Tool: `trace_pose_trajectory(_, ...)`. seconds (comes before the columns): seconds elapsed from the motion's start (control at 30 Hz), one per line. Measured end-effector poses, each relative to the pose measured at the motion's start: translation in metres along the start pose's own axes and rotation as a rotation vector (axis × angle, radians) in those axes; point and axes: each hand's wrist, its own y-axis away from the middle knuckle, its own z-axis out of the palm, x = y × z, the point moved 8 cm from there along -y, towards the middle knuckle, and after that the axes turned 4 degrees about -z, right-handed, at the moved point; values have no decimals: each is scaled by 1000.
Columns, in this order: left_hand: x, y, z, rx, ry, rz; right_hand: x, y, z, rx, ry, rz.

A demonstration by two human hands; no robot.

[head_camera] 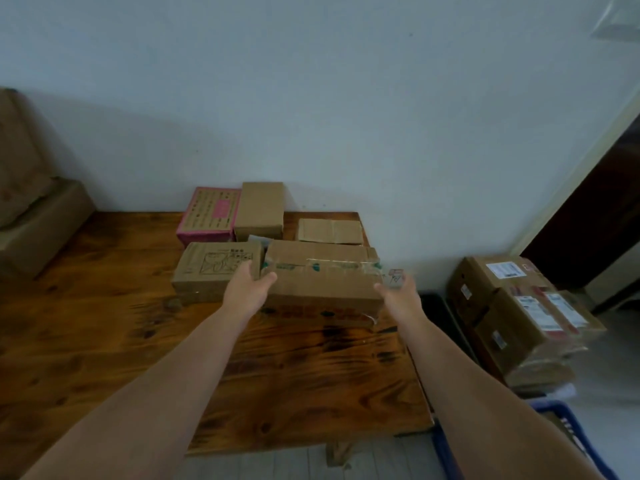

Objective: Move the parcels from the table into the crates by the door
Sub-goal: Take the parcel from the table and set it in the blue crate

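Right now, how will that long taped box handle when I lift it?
The long taped box is probably stiff: its cardboard faces look flat. Being long, it may tip if lifted from one end. The glossy tape could feel slippery.

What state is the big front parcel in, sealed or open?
Sealed: the parcel has its flaps lying flat under clear tape.
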Motion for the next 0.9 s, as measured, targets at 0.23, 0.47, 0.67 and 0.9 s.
trace_pose_trajectory(0.23, -16, -6, 21, -115, 60, -145, 18, -9, 14, -169, 111, 54)
trace_pose_trajectory(0.47, -20, -8, 24, -166, 152, -144, 25, -12, 17, -180, 124, 2)
trace_pose_trajectory(0.67, -24, -1, 20, -152, 249, -113, 25, -11, -2, -93, -6, -24)
trace_pose_trajectory(0.9, -12, 11, 8, -100, 358, -31, 1, -1, -20, -68, -108, -167)
